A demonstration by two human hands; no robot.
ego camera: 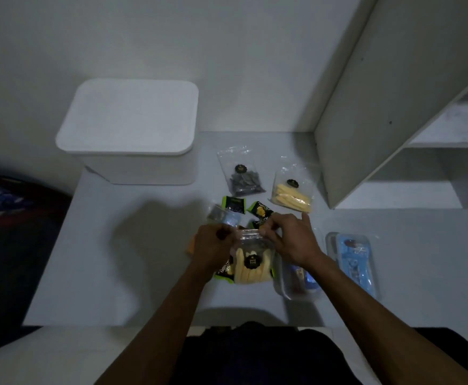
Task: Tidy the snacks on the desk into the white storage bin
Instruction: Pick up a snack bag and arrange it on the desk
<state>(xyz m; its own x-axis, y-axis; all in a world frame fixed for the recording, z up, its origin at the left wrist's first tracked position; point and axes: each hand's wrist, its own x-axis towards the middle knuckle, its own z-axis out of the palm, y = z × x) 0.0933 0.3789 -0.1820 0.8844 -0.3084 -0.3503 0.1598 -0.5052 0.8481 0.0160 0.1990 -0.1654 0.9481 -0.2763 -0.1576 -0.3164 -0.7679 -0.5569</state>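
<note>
The white storage bin (132, 145) stands at the desk's back left with its lid on. In the middle of the desk a clear bag of pale yellow sticks (252, 265) is held by its top edge: my left hand (213, 245) pinches the left corner and my right hand (288, 237) pinches the right corner. Behind my hands lie a clear bag of dark pieces (244, 176), a second bag of yellow sticks (292, 194), and small green-and-black packets (234, 204). A green packet (224, 272) lies partly under the held bag.
Two blue snack packs in clear wrap lie at right: one (352, 262) further out, one (299, 276) under my right forearm. A white shelf unit (393, 107) rises at the back right. A dark object (10, 207) sits beyond the desk's left edge.
</note>
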